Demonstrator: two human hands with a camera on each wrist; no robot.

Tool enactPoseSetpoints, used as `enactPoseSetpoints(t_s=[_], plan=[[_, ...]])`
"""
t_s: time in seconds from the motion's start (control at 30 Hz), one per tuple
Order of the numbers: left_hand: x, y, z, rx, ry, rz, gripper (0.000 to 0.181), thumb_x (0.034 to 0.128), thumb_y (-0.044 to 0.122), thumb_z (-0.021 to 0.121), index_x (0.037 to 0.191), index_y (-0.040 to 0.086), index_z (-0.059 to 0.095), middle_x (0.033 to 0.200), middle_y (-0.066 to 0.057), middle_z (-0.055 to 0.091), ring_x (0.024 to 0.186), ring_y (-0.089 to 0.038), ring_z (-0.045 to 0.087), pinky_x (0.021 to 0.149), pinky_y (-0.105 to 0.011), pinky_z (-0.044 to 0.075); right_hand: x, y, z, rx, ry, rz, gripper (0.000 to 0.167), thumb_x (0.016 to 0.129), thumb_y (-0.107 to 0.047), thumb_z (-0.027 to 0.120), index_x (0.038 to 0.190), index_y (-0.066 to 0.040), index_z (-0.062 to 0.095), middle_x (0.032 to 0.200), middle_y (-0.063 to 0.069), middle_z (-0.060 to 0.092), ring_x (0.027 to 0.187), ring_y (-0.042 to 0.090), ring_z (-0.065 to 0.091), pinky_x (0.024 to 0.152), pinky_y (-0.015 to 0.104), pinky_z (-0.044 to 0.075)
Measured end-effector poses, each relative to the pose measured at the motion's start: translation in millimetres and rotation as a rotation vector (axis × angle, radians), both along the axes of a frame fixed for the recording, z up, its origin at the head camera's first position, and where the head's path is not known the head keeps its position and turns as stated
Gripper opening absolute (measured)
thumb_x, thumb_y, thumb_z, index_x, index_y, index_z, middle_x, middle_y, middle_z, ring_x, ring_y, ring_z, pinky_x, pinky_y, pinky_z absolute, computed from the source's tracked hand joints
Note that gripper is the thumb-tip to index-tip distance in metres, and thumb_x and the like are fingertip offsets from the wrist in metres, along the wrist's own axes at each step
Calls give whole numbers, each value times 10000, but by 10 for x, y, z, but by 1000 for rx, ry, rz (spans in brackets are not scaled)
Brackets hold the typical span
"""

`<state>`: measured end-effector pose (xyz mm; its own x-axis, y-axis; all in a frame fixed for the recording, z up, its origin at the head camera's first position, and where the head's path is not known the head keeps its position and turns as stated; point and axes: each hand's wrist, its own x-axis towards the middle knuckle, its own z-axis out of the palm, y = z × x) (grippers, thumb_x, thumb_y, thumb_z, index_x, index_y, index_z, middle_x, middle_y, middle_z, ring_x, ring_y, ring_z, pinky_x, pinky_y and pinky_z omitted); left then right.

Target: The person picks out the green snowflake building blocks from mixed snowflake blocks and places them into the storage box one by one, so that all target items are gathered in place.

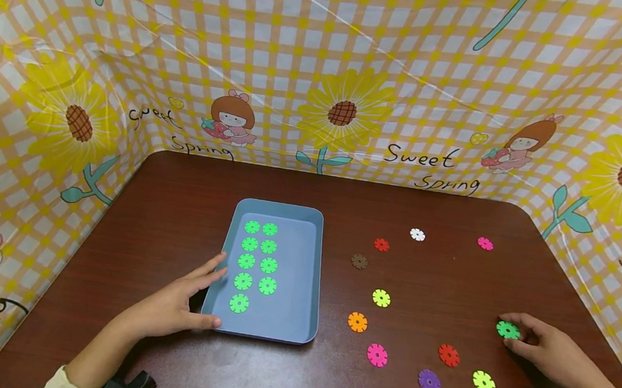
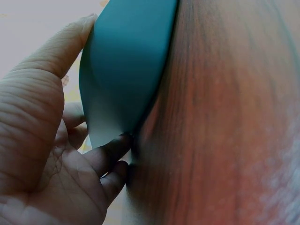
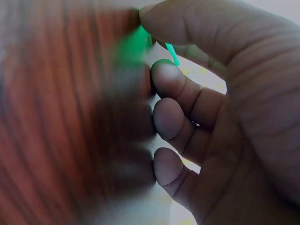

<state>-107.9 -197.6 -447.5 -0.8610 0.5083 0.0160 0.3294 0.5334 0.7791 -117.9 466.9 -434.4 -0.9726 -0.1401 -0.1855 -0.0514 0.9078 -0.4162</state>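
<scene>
Green notched plastic snowflake discs (image 1: pixel 268 265) lie flat in a blue-grey tray (image 1: pixel 290 317), in two columns, the left one reaching nearer the front. My left hand (image 1: pixel 182 303) holds the tray's near-left corner, thumb at the front rim and fingers spread along the left side. In the left wrist view, the thumb tip touches the rim and lower fingers bend against the outer wall. Far right, my right hand (image 1: pixel 551 351) pinches a green snowflake disc (image 1: pixel 508 330) between thumb and forefinger, low over the table. The right wrist view shows its other fingertips against the tabletop.
Loose discs lie between tray and right hand: yellow (image 1: pixel 381 298), orange (image 1: pixel 357 322), brown (image 1: pixel 359 261), purple (image 1: pixel 429 382), white (image 1: pixel 418 234), plus red and pink ones. A checked cloth (image 1: pixel 280 47) walls the brown table (image 1: pixel 187 194) at the back and sides.
</scene>
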Motion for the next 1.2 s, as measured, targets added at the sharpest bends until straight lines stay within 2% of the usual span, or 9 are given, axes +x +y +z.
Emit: enactPoseSetpoints(t_s=[0.27,0.6,1.07,1.2], plan=[[-2,-3,-1,-3,0,-3,960,823,484,785,1545,42,331,1662,25,102,1494,-260,152,1093,-587,282,4,21,-40,-18,68,10,375,949,-228,698,1242,-9,611,910,19,578,716,46,472,605,262,413],[4,-7,-13,-9,2,-7,952,830,489,777,1551,61,326,1661,37,100,1494,-252,155,1087,-585,295,-20,-3,-10,-25,156,58,301,898,-169,753,1150,-32,665,1031,54,596,804,-33,479,638,239,444],[10,-12,-17,2,-2,-5,948,832,472,782,1547,47,328,1663,14,103,1493,-258,155,1081,-594,295,-85,-238,98,9,180,87,341,907,-237,750,1207,-101,661,1156,96,632,895,-23,508,699,232,445],[-4,-5,-2,2,-5,-5,944,830,451,792,1546,44,330,1663,16,107,1492,-258,157,1081,-589,299,-118,-338,146,-12,215,121,337,902,-206,756,1212,-115,660,1122,42,629,868,-13,508,689,231,447]])
